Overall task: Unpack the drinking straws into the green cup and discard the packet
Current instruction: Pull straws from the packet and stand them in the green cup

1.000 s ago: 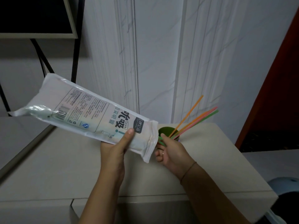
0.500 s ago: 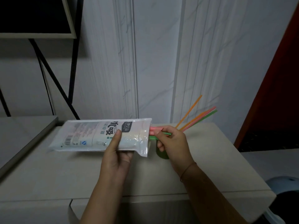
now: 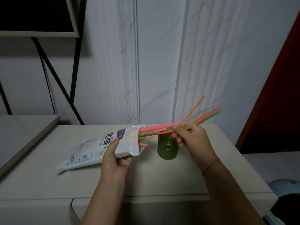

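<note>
My left hand [image 3: 115, 157] grips the white straw packet [image 3: 103, 146] near its open end, with the packet's far end low over the beige countertop [image 3: 48, 181]. My right hand [image 3: 190, 138] pinches a bunch of pink, green and orange straws [image 3: 155, 129] that stick partway out of the packet's mouth. The green cup [image 3: 167, 149] stands upright on the counter just below that bunch. Several straws [image 3: 206, 115] lean out of the cup toward the upper right. The cup's rim is partly hidden by my right hand.
A white marbled wall rises right behind the counter. A black metal frame [image 3: 76, 62] and a lower grey surface [image 3: 24, 127] lie to the left. A red-brown door [image 3: 279, 95] stands at right, and a pale blue round object [image 3: 285, 185] sits on the floor at lower right.
The packet came down from a raised tilt to lie low over the counter. My right hand took hold of straws at the packet's mouth and has drawn them out to the right.
</note>
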`<state>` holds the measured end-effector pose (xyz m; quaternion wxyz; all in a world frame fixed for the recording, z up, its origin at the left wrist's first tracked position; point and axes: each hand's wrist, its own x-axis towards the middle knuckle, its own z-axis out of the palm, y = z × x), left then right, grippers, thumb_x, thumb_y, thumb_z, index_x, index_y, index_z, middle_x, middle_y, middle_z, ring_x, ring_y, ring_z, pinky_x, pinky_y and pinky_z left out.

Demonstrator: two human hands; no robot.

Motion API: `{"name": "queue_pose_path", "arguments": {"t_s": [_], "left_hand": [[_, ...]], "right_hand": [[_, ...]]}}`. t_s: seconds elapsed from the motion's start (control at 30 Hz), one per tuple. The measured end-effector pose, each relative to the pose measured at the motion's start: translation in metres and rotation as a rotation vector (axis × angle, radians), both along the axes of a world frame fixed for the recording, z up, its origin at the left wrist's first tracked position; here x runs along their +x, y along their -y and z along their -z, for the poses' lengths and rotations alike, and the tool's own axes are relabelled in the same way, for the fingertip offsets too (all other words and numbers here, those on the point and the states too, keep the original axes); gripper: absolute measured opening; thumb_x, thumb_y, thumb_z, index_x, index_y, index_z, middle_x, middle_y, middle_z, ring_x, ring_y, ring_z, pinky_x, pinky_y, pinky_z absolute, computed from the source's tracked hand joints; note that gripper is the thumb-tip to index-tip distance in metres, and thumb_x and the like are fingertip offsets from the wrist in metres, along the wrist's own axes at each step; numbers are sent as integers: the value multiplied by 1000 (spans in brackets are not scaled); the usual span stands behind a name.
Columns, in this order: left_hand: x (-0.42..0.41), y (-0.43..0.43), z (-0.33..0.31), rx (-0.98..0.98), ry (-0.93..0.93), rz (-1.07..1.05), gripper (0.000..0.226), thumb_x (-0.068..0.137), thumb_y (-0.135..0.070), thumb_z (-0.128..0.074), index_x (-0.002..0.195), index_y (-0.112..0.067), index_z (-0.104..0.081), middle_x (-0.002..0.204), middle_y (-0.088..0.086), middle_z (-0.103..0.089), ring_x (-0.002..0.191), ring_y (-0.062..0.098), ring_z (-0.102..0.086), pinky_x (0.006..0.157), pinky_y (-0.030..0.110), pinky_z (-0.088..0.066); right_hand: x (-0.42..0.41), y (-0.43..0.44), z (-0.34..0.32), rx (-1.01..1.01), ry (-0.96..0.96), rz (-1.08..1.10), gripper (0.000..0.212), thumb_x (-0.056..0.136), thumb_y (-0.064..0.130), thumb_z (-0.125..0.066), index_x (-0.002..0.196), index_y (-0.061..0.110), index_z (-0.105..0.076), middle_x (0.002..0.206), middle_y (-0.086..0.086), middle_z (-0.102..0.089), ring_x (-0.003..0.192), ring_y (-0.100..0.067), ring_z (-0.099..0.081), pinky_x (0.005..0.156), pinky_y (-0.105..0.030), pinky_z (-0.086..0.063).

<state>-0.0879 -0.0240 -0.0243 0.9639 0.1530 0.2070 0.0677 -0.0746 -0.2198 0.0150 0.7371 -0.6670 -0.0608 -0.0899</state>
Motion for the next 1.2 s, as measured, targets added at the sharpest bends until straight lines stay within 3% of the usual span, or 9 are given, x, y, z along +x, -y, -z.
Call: {"name": "queue_pose_path", "arguments": {"t_s": [0.2,0.3,0.37,0.43,0.6,0.67,0.87,1.07,1.2], "left_hand": [[0,4,1,-4,-31,1,49,85,-4,-62,133,-8,-51,122,13,-66,101,25,-67,49,39,-58],[0,9,2,2,-50,11,49,85,-3,-62,133,-8,-52,121,13,-67,105,26,-66,60,45,-60],[-1,10,3,0,-56,11,50,84,-3,-63,133,-9,-52,121,13,-67,106,27,-66,61,46,-60],[-1,9,1,-23,-55,-7,50,84,-2,-63,133,-9,-52,119,13,-68,103,26,-67,52,41,-59],[0,-3,-1,-64,-31,-95,48,86,-2,-62,132,-10,-52,112,11,-69,66,21,-74,41,33,-53],[1,-4,0,-63,-35,-96,47,86,-2,-62,131,-10,-53,111,10,-69,62,21,-73,40,33,-53],[1,5,1,-43,-64,-55,51,84,-1,-64,133,-10,-52,115,12,-69,95,24,-69,48,36,-58],[0,5,-2,-60,-39,-67,50,84,-1,-64,132,-8,-52,114,13,-70,96,24,-70,53,38,-59],[-1,-1,-5,-74,-11,-80,50,85,-2,-64,133,-8,-51,115,13,-69,95,24,-70,47,34,-56]], "right_hand": [[1,-17,7,323,-88,-111,10,90,9,-56,81,6,-61,53,-3,-49,44,-9,-44,41,-17,-38],[0,-33,13,408,-120,-154,13,90,10,-57,98,2,-63,61,-1,-50,52,-7,-48,48,-16,-44],[1,-36,15,380,-108,-106,18,89,11,-59,102,-1,-64,62,0,-51,55,-7,-48,53,-16,-46],[3,-32,14,356,-78,-40,13,89,11,-59,92,0,-65,58,1,-52,53,-7,-48,54,-16,-46],[7,-7,6,264,-25,101,16,90,14,-57,78,6,-63,48,2,-56,46,-9,-49,52,-21,-44],[6,-6,6,250,-28,91,15,90,15,-57,80,6,-64,49,2,-58,46,-7,-53,52,-20,-46],[0,-32,11,310,-68,-22,13,89,15,-60,93,4,-66,54,0,-55,51,-7,-52,52,-17,-47],[-1,-27,4,158,41,121,14,88,15,-61,77,8,-67,49,1,-60,44,-7,-54,49,-16,-47],[-3,-5,-12,180,101,195,17,91,16,-56,82,4,-64,49,1,-58,43,-6,-53,45,-17,-46]]}}
